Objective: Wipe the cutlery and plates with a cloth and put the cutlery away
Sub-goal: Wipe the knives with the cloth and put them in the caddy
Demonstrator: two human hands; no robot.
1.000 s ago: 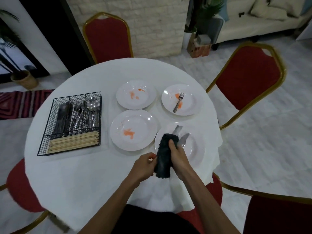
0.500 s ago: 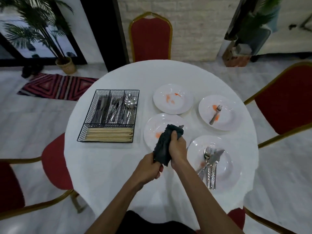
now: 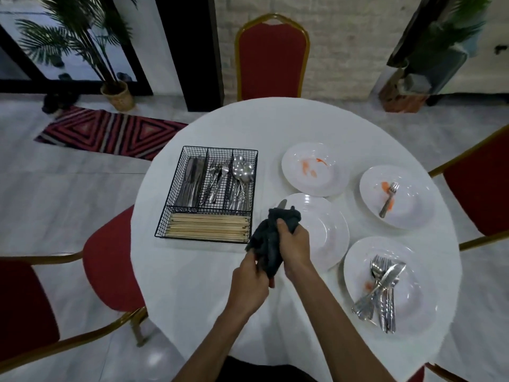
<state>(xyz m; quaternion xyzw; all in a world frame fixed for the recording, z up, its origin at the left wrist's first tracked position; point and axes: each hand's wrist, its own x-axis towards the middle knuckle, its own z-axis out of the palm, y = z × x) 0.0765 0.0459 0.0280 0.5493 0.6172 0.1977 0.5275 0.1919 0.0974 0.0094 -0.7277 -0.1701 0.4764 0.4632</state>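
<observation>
Plates, four of them, spread over the right of the table, and the wire basket sits to the left. At the middle plate's left edge a dark cloth wraps a knife, tip poking out the far end. The right grip clamps the cloth; the left grip curls round its near end.

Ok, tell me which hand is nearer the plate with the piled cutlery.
Right. The right hand, gripping the dark cloth, is just up-left of that plate; the left hand, on the cloth's lower end, lies further left.
</observation>
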